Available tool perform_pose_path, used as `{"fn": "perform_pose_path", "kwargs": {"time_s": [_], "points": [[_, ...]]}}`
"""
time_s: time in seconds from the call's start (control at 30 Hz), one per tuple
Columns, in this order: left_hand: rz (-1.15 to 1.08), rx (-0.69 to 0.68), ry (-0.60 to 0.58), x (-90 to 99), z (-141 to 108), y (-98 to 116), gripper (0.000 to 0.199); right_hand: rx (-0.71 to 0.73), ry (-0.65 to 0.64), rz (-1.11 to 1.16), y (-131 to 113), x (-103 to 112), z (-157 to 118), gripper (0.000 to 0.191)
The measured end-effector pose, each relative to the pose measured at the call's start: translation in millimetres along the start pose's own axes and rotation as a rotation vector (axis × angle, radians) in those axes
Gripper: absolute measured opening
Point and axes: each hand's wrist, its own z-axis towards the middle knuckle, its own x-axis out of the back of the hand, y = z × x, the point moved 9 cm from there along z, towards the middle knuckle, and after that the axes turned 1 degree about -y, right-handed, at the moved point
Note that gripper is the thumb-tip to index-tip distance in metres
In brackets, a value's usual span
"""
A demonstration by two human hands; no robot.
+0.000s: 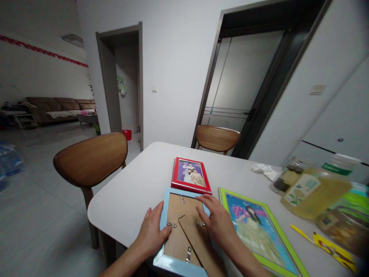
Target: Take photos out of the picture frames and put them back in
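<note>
A light blue picture frame [166, 261] lies back side up at the table's near edge. Its brown backing board [173, 240] has a fold-out stand [198, 246] and several small metal clips, one of them a lower clip [188, 254]. My left hand [152, 231] grips the frame's left side, thumb on the backing by the left clip [171, 224]. Over the right side, my right hand [216, 217] hovers or rests with fingers apart and bent, near the right clip [201, 224]. Whether its fingertips press on the board is hard to see.
Beyond the blue frame lies a red-framed photo [191, 175]; to the right is a green-framed photo [256, 227]. Farther right stand a jug of yellow liquid [317, 188], jars [291, 175] and a yellow item [334, 250]. Wooden chairs [92, 157] stand around the white table [135, 184].
</note>
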Motion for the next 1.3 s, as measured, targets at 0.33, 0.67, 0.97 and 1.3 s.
{"fn": "perform_pose_path", "kwargs": {"time_s": [0.33, 0.67, 0.97, 1.3], "points": [[0.044, 0.005, 0.001, -5.8, 13.8, 0.4, 0.062, -0.146, -0.057, -0.22, 78.4, -31.0, 75.8, 0.028], [-0.026, -0.079, 0.065, -1.0, 16.7, 4.2, 0.055, -0.086, -0.082, -0.188, 58.5, -25.9, 57.8, 0.035], [0.007, -0.113, 0.001, -4.9, 8.4, 3.5, 0.061, -0.041, -0.292, -0.137, 35.0, -24.9, -18.0, 0.028], [-0.015, -0.113, -0.001, -3.5, 6.1, 6.3, 0.062, -0.028, -0.15, -0.158, 25.6, -24.0, -13.0, 0.028]]}}
